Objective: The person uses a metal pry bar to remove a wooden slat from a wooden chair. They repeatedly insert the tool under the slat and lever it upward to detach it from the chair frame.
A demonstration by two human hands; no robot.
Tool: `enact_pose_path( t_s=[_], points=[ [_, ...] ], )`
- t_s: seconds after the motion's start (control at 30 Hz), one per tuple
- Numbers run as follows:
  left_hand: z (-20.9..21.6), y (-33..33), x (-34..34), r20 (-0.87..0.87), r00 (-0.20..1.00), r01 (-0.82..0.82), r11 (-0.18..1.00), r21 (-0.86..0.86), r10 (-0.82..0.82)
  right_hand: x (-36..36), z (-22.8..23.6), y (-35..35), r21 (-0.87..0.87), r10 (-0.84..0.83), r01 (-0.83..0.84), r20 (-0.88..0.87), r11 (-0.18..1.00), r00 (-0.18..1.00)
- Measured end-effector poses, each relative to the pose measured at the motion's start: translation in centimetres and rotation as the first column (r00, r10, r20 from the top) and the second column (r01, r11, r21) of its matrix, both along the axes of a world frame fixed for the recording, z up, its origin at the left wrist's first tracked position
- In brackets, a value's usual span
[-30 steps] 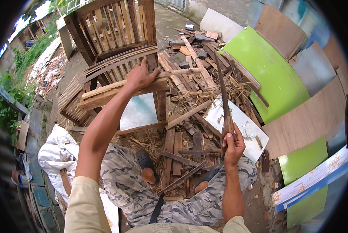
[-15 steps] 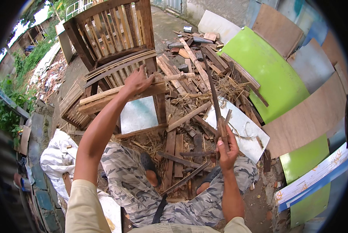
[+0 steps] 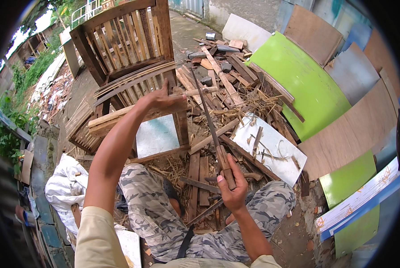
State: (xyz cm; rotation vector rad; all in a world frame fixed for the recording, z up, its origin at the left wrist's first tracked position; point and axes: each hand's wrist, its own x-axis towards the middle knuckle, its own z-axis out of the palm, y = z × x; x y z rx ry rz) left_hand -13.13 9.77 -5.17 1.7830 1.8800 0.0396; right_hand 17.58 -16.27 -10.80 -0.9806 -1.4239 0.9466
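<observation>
In my right hand (image 3: 235, 186) is a long, narrow, dark-bladed tool (image 3: 210, 123) with a wooden handle. Its blade points up and away, passing close to a wooden strip (image 3: 211, 90); whether they touch I cannot tell. I cannot make out whether its edge is toothed. My left hand (image 3: 166, 101) grips that strip at the near side of a slatted wooden chair (image 3: 102, 70), index finger stretched forward. The strip's end juts out to the right of the hand. The chair stands in front of me, a pale sheet (image 3: 158, 134) showing between its legs.
A heap of scrap wood (image 3: 235, 71) and straw spreads beyond the chair's right side. A white board (image 3: 276, 154) with wood bits lies to the right, near a lime-green panel (image 3: 305, 87). Dark wooden slats (image 3: 194, 178) lie between my feet. A white sack (image 3: 66, 183) sits at left.
My right hand has moved left and turned the tool, bringing its blade across to the strip's end. My left hand stays on the strip, its fingers shifted slightly down and right.
</observation>
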Motion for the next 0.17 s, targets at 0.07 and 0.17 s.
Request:
enact_pose_path(
  t_s=[0.07,0.17],
  points=[
    [-0.3,0.5,-0.1,0.008,1.000,-0.011,1.000,-0.007,0.011,-0.3,0.1,0.0,0.003,-0.003,0.003,0.006,1.000,1.000],
    [-0.4,1.8,-0.3,-0.033,0.999,-0.019,0.999,-0.043,0.017,-0.8,0.1,0.0,0.002,-0.002,0.002,0.011,1.000,1.000]
  ],
)
